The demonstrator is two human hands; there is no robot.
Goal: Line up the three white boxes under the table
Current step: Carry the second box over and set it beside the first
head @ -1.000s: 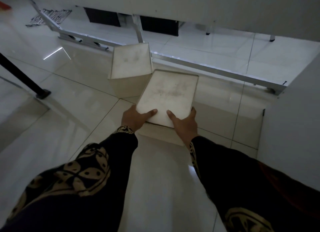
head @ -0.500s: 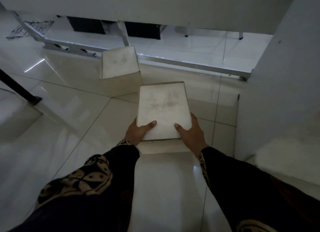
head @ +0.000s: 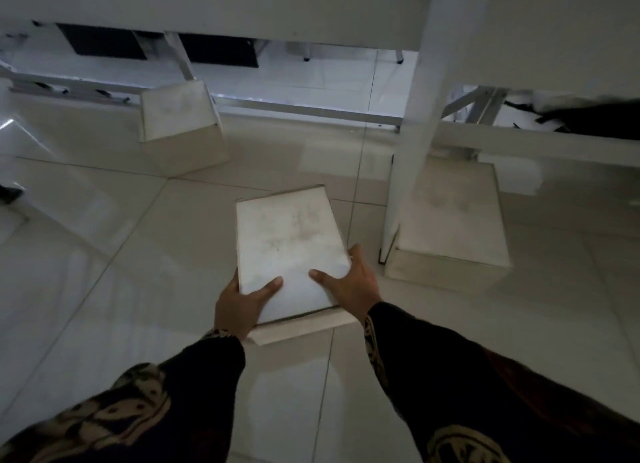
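Three white boxes stand on the tiled floor. The middle box (head: 289, 244) is in front of me, gripped at its near corners by my left hand (head: 242, 305) and my right hand (head: 349, 286), thumbs on its dusty top. A second box (head: 180, 116) stands farther back on the left, at the table's metal floor rail. The third box (head: 453, 216) stands on the right, behind a white table leg (head: 415, 123) that hides its left edge. The white table (head: 242, 5) spans the top of the view.
A metal floor rail (head: 304, 111) runs under the table from left to right. Dark panels (head: 221, 48) stand behind it. A second white surface (head: 554, 29) overhangs at the upper right. Glossy tiles fill the foreground and left side.
The box in my hands has come back toward me and to the right, away from the left box. My view has swung right, bringing the third box and the table leg into sight.
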